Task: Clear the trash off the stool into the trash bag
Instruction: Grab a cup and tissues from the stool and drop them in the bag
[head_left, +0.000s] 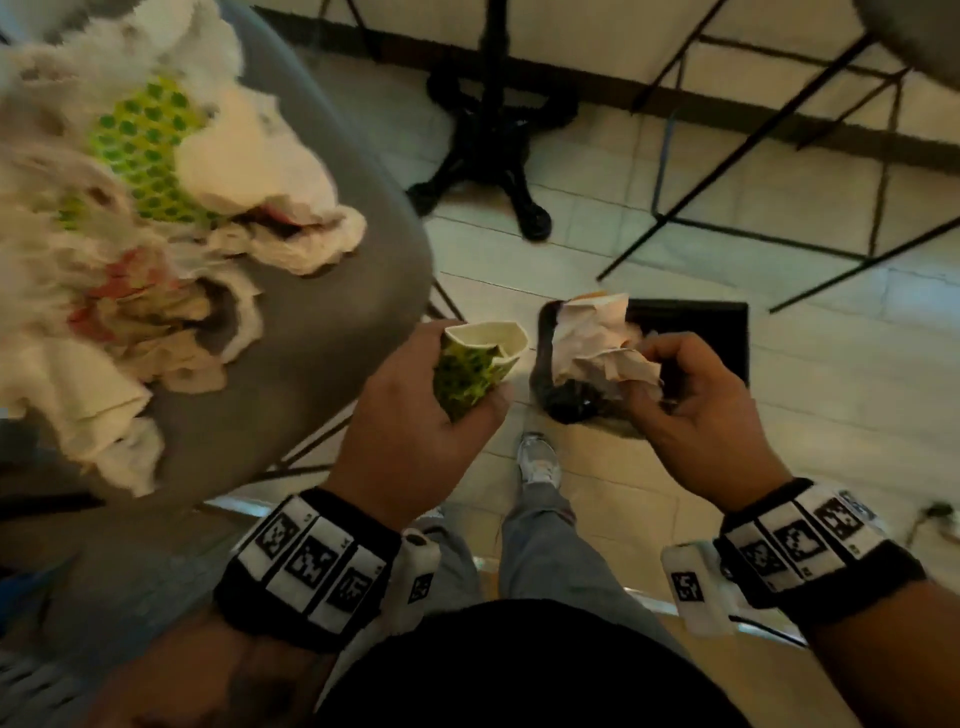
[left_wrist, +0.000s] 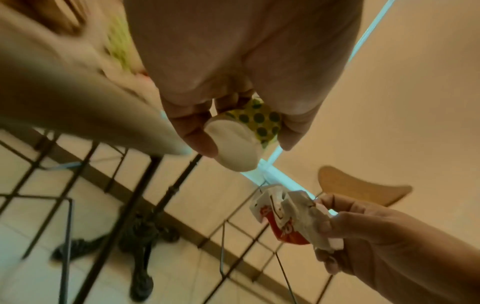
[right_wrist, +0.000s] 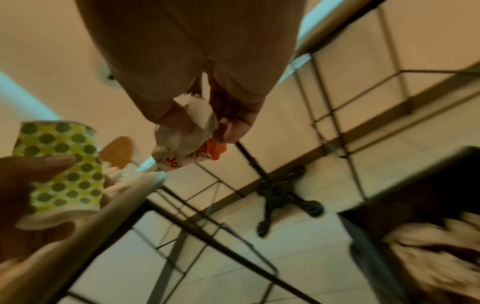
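The left hand (head_left: 415, 415) clasped a cup (head_left: 475, 364); the right hand (head_left: 696, 400) pinched a wrapper (head_left: 597, 343) above the bag (head_left: 566, 395). Best release each grip directly over its mouth.

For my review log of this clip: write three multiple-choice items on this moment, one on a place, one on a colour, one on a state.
1. Where is the trash bag?
A. on the stool
B. on the floor below the right hand
C. on a table

2. The paper cup has dots of which colour?
A. green
B. blue
C. red

3. The right hand is
A. flat and bare
B. resting on the stool
C. gripping a crumpled wrapper

Key: 1 B, it sits dark under the right hand; 2 A, green on yellow; 3 C, fingers curl round the crumpled wrapper.
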